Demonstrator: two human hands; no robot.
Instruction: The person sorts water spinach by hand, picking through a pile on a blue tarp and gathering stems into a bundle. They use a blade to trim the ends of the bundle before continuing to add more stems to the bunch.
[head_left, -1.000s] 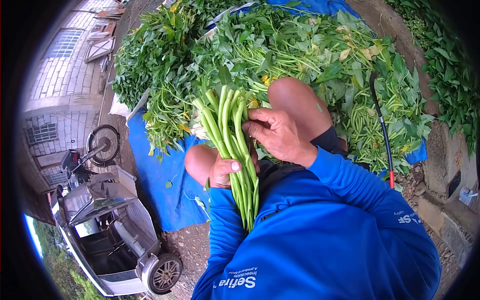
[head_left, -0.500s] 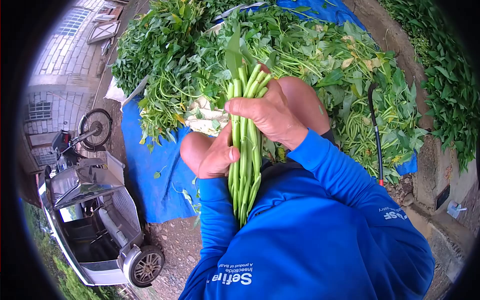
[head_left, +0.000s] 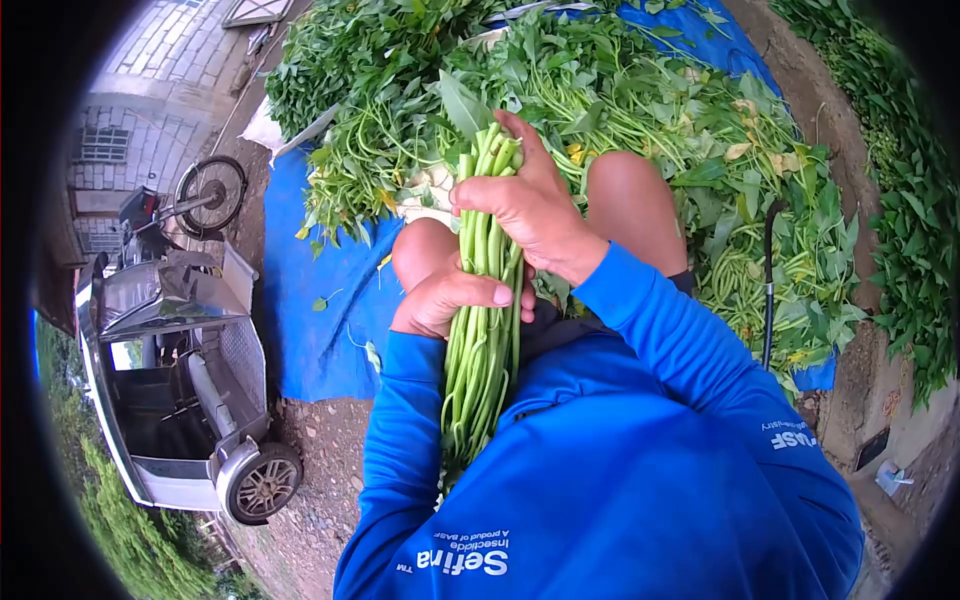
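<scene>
A bundle of green stems [head_left: 480,350] lies lengthwise against the blue shirt, its cut ends pointing away from me and one broad leaf [head_left: 463,104] sticking up there. My left hand [head_left: 455,298] is wrapped round the middle of the bundle, thumb across the front and fingertips showing on the right side. Higher up, near the cut ends, my right hand [head_left: 530,205] grips the same bundle, thumb across it and index finger along the tips. Bare knees flank the hands.
Heaped leafy greens [head_left: 610,110] lie beyond the knees on a blue tarp [head_left: 320,300]. A black curved tool handle [head_left: 769,290] rests at right. A motorcycle with a sidecar [head_left: 180,390] stands left. Leafy plants [head_left: 900,220] border the far right.
The bundle looks wider and its lower stems have spread. My left hand now reaches further across it, fingertips showing on the right. The camera view has shifted, moving the background slightly.
</scene>
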